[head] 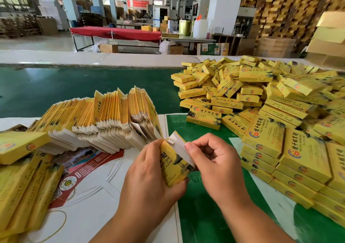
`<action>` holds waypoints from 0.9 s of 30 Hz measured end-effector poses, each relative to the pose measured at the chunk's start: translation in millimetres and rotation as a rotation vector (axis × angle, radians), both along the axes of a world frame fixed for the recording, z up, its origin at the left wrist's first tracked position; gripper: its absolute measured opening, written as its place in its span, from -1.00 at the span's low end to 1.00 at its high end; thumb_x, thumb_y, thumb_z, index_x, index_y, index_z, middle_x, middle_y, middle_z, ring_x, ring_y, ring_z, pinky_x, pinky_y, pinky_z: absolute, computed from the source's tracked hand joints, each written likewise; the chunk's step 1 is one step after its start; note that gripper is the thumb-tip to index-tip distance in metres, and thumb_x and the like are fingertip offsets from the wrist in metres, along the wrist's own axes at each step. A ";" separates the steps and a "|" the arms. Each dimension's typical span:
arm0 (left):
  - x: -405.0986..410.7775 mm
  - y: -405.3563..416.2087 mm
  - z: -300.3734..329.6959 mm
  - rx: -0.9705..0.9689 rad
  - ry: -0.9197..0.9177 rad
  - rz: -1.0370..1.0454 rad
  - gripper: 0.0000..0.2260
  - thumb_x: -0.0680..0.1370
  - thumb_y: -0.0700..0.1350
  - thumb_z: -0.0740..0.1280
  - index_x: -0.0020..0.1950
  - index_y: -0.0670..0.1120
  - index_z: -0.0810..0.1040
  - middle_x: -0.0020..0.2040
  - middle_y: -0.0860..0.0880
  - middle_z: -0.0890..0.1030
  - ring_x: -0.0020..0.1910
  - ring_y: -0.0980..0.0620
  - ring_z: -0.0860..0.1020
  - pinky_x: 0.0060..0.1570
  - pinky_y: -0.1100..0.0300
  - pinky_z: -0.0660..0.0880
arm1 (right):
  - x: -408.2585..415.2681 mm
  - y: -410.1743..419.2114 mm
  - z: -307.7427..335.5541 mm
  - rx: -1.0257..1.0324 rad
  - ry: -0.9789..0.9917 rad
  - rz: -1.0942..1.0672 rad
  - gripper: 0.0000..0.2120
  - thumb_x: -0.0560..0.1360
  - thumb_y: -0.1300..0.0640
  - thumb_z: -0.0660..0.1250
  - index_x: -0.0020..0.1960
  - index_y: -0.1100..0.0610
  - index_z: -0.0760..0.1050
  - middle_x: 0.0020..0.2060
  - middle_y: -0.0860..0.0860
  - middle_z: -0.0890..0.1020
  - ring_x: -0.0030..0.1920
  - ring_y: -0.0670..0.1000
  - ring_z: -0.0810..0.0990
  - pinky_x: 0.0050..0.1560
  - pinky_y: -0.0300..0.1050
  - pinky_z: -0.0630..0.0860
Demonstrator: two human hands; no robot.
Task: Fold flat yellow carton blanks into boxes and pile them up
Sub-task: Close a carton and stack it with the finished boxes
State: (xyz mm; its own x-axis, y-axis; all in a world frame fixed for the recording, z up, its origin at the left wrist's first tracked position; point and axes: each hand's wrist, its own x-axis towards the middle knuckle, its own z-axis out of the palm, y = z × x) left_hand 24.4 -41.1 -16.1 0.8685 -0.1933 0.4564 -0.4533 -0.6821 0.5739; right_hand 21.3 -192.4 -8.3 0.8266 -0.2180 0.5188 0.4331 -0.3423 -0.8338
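My left hand grips a yellow carton that is partly opened into a box, low in the middle of the view. Its white end flap sticks up, and my right hand pinches that flap with thumb and forefinger. A leaning row of flat yellow blanks stands just behind my left hand. To the right lies a big pile of folded yellow boxes, loose at the back and stacked in neat layers near the front right.
More yellow cartons lie at the left edge on printed white sheets. The green table top stretches behind the blanks. Beyond it are a red-covered table, pillars and stacked cartons on the factory floor.
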 end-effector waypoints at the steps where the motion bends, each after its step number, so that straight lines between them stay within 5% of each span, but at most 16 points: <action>1: -0.6 0.0 0.6 0.009 0.004 -0.002 -0.37 0.20 0.29 0.36 0.20 0.22 0.24 -0.06 0.36 0.36 0.06 0.41 0.34 -0.25 0.48 0.28 | 0.2 -0.2 0.2 -0.004 0.006 -0.003 -0.84 0.50 0.21 0.45 -0.24 0.09 0.58 -0.42 -0.13 0.59 -0.40 -0.18 0.52 -0.38 -0.36 0.43; 5: -1.0 -0.3 0.4 0.038 0.006 0.002 -0.36 0.21 0.30 0.33 0.23 0.20 0.22 -0.07 0.33 0.32 -0.12 0.27 0.33 -0.21 0.50 0.27 | -2.4 0.1 2.6 -0.058 -0.018 0.007 -0.84 0.48 0.22 0.47 -0.26 0.08 0.60 -0.41 -0.13 0.62 -0.39 -0.18 0.58 -0.39 -0.37 0.46; 10: -0.2 -0.5 -3.1 0.066 0.010 0.019 -0.26 0.24 0.34 0.26 0.35 0.13 0.16 0.08 0.23 0.35 0.01 0.23 0.36 -0.04 0.37 0.33 | -7.0 1.1 8.5 -0.203 -0.076 0.033 -0.91 0.48 0.10 0.42 -0.15 0.07 0.70 -0.25 -0.15 0.72 -0.22 -0.15 0.69 -0.30 -0.15 0.62; 16: 1.5 3.4 -3.7 -0.030 0.005 0.002 -0.21 0.31 0.21 0.37 0.48 0.06 0.16 0.22 0.15 0.42 0.15 0.15 0.44 0.03 0.33 0.36 | -8.8 3.4 8.7 -0.454 -0.208 0.060 -0.78 0.52 0.08 0.37 0.06 0.15 0.70 0.00 -0.02 0.72 0.02 -0.17 0.67 -0.01 -0.23 0.61; 18: 0.6 2.8 -2.5 -0.082 -0.036 -0.021 -0.19 0.31 0.12 0.39 0.50 0.11 0.13 0.22 0.19 0.37 0.12 0.32 0.39 0.02 0.47 0.31 | -8.5 7.4 6.3 -0.496 -0.220 0.032 -0.81 0.50 0.11 0.41 0.07 0.14 0.67 0.00 -0.04 0.71 0.02 -0.14 0.65 0.02 -0.22 0.59; 21: -0.2 1.2 1.1 -0.165 -0.124 -0.070 -0.32 0.32 0.08 0.40 0.41 0.16 0.24 0.15 0.20 0.39 0.08 0.48 0.35 0.00 0.64 0.27 | -7.7 9.2 4.7 -0.446 -0.283 0.039 -0.82 0.49 0.21 0.44 0.09 0.15 0.63 0.02 -0.04 0.68 0.08 -0.13 0.63 0.09 -0.22 0.56; 27: 1.4 4.0 4.2 -0.272 -0.146 -0.147 -0.63 0.46 0.06 0.37 0.24 0.17 0.39 0.06 0.26 0.49 0.07 0.26 0.50 -0.04 0.55 0.37 | -3.8 -1.8 6.8 -0.403 -0.311 0.008 -0.84 0.48 0.24 0.42 0.07 0.19 0.63 0.04 -0.02 0.67 0.12 -0.14 0.62 0.13 -0.25 0.54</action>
State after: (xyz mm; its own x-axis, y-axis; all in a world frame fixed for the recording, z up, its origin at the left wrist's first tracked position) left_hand 25.8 -37.2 -11.9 0.7623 -0.1651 0.6258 -0.6259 -0.4341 0.6479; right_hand 17.5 -194.2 -1.5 0.6201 0.0555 0.7826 0.6440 -0.6057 -0.4673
